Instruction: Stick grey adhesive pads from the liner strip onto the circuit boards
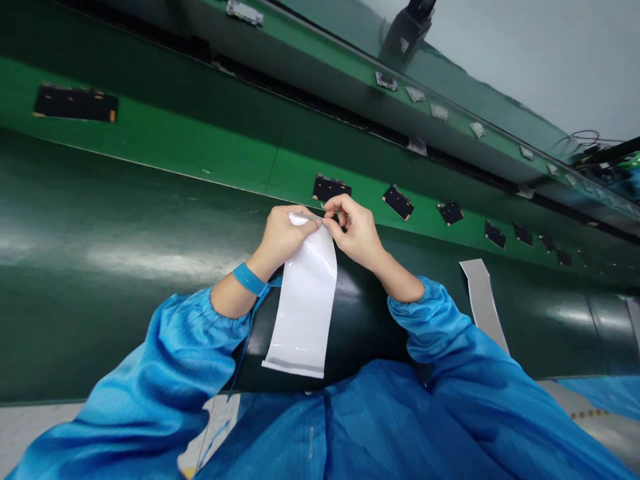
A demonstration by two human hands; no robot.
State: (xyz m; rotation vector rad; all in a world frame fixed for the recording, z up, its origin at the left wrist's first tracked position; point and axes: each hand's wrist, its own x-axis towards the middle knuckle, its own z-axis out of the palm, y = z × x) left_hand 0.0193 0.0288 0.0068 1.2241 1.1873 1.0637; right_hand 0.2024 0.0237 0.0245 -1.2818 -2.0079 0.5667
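Both hands pinch white sheet (pixel 306 300) over desk (pixel 125 247)

The left hand (pixel 285 235) is clamped on the sheet's far end; the right hand (pixel 356 233) has thumb and fingertips together on that end's corner. The sheet slopes toward the desk's near edge. A grey strip (pixel 486 300) lies right of it. Past the desk's far edge, boards (pixel 399 202) line a belt (pixel 225 147).

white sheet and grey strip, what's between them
The right forearm and its blue sleeve, above the dark green table, in the head view.

A long white glossy strip (pixel 306 300) hangs slightly curved over the dark green bench, its far end pinched.
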